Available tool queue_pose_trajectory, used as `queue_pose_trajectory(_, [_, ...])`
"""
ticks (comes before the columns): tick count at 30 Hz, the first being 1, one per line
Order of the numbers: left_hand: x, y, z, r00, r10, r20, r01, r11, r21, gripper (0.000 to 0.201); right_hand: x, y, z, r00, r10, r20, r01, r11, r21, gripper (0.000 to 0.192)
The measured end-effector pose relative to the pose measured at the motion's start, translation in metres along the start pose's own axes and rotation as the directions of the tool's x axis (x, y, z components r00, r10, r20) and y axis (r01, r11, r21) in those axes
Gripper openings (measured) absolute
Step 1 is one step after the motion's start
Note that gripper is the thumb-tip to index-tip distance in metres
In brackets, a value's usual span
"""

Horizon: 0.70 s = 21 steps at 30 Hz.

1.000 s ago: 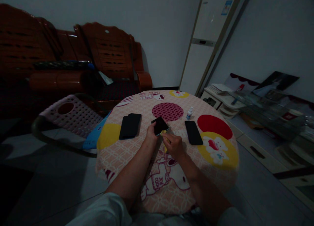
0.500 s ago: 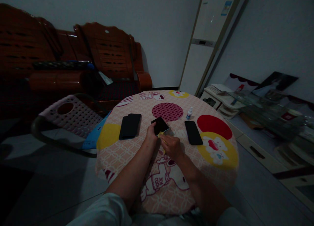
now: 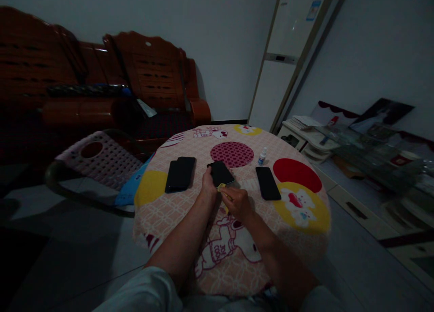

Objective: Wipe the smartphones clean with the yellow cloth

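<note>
My left hand [image 3: 209, 182] is closed round the left edge of a dark smartphone [image 3: 221, 172], held tilted over the table with its black face up. In my right hand [image 3: 237, 201] a small yellow cloth [image 3: 222, 186] is pinched, and it touches the phone's near edge. Part of the cloth hangs below my right fingers. To the right lies another black smartphone [image 3: 268, 183], flat on the table. Behind it stands a small white bottle [image 3: 262, 156] with a blue label. Left of my hands, two dark phones or flat cases [image 3: 181, 174] overlap.
The round table wears a patterned pink tablecloth [image 3: 190, 144]. A woven chair [image 3: 101, 158] stands at the left, before wooden seats [image 3: 145, 72]. A tall white cabinet-like unit [image 3: 274, 86] is at the back. On the right is a low cabinet [image 3: 352, 203] with a glass top.
The held phone has tipped slightly, its face now showing more evenly dark. My right hand with the yellow cloth stays at the phone's near edge, barely shifted.
</note>
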<state>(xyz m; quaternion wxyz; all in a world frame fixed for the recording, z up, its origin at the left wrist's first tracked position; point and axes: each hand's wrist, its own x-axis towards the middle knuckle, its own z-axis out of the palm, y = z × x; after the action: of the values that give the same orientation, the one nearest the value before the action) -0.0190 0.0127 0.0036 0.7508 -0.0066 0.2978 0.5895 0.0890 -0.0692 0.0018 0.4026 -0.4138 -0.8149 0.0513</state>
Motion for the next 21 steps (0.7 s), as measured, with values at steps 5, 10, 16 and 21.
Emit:
queue_pose_trajectory(5, [0.003,0.005,0.001,0.993,0.006,0.118,-0.001,0.999,-0.039,0.053,0.000,0.003,0.001,1.000,0.023,-0.012,-0.023,0.999,0.028,0.022])
queue_pose_trajectory(10, [0.007,0.006,-0.002,0.969,-0.085,0.233,0.092,0.996,-0.019,0.043,0.000,0.002,0.000,0.999,0.019,-0.039,-0.016,0.998,0.061,0.022])
queue_pose_trajectory(16, [-0.003,0.007,0.002,0.958,-0.123,0.259,0.094,0.988,0.123,0.041,0.003,-0.001,-0.004,0.995,0.005,-0.099,0.005,0.995,0.101,0.021])
queue_pose_trajectory(21, [-0.007,0.004,0.006,0.968,-0.113,0.226,0.065,0.976,0.206,0.033,0.003,-0.004,-0.005,0.980,-0.012,-0.200,0.037,0.992,0.121,0.021])
